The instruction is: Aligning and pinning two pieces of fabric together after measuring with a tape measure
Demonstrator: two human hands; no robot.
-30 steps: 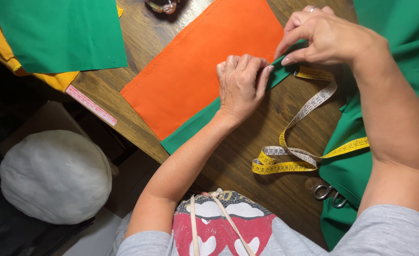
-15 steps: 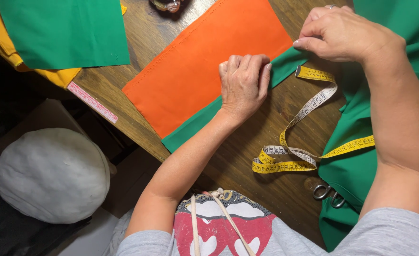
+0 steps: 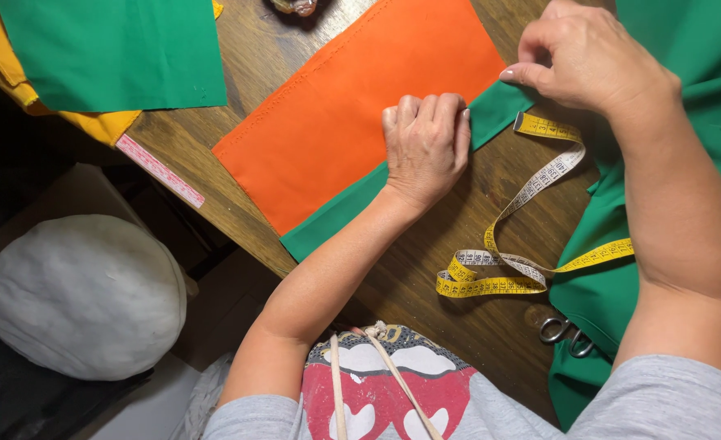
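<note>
An orange fabric panel [image 3: 352, 122] lies on a wooden table [image 3: 507, 326], on top of a green fabric strip [image 3: 336, 216] that shows along its near edge. My left hand [image 3: 425, 147] presses down, fingers curled, on the orange panel's near edge where the green begins. My right hand [image 3: 584, 57] pinches the fabric edge at the panel's right corner, just above the end of a yellow measuring tape [image 3: 523, 212] that curls across the table.
A large green cloth [image 3: 686, 147] is heaped on the right, with scissor handles [image 3: 564, 332] poking out from under it. Another green piece [image 3: 116, 49] over yellow fabric [image 3: 99, 124] lies at top left. A pink ruler [image 3: 160, 171] sits at the table edge. A white rounded bundle [image 3: 87, 297] rests below.
My right hand has shifted right and up along the fabric edge. The left hand has stayed pressing on the orange panel.
</note>
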